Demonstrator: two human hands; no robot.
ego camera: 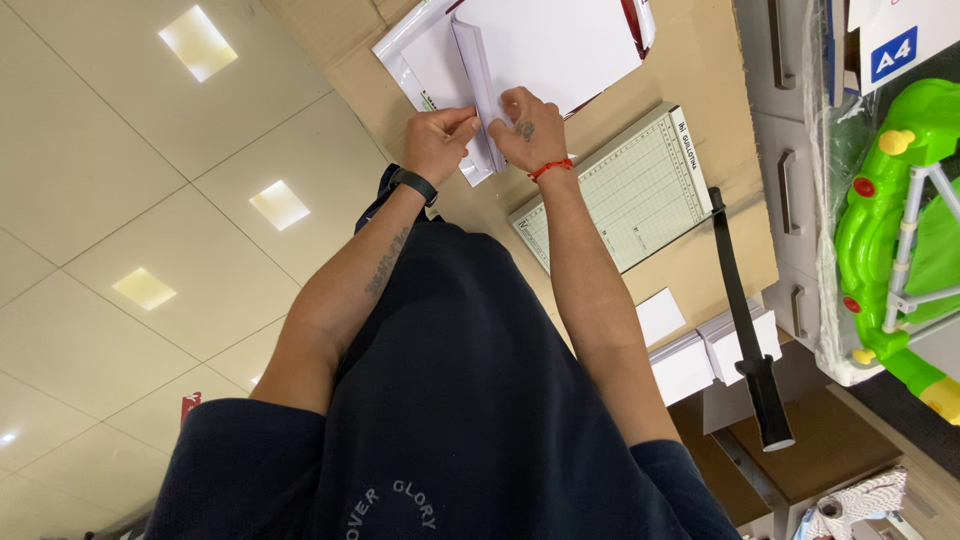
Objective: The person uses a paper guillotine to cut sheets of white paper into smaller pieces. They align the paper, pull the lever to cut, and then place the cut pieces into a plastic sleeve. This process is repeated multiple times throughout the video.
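White paper stack (478, 85) sits at the upper centre of the frame on the brown table (700, 60). We are pinching its near edge with the left hand (437, 140) and right hand (527, 128), keeping edges flush, beside the paper cutter (625, 190).

Stationery shop: paper cutter (625, 190), toys (890, 220)
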